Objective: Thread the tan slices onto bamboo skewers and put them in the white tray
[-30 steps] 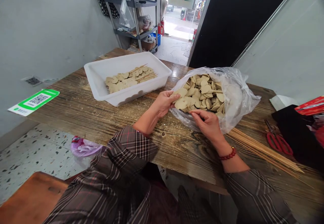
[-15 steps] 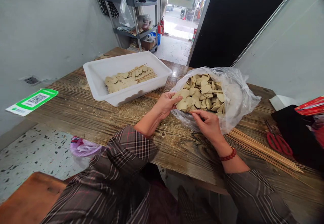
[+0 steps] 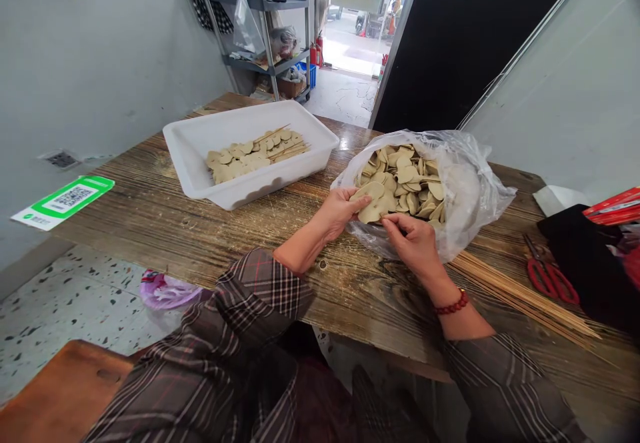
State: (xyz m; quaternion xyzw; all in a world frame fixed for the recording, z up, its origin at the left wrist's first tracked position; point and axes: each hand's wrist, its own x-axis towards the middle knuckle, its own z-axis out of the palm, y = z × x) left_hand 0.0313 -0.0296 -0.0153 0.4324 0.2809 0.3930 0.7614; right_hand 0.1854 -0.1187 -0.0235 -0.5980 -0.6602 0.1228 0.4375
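Observation:
My left hand (image 3: 341,212) pinches flat beige slices (image 3: 370,201) at the near left edge of an open clear plastic bag (image 3: 463,183). Close beside it, my right hand (image 3: 413,239) is closed in a pinch at the lower edge of these slices; what its fingertips hold is too small to make out. Many loose beige pieces (image 3: 407,175) fill the bag. To the left stands a white tray (image 3: 255,193) with more slices and thin sticks in it. A bundle of thin wooden sticks (image 3: 525,296) lies right of my right hand.
Red-handled scissors (image 3: 550,279) and a black box (image 3: 585,256) are at the right of the wooden table (image 3: 165,229). A green and white QR card (image 3: 65,201) lies at the left edge. Beyond the table stands a grey shelf cart (image 3: 270,63).
My left hand has moved slightly right with its slices, closer to my right hand. My right hand has barely shifted.

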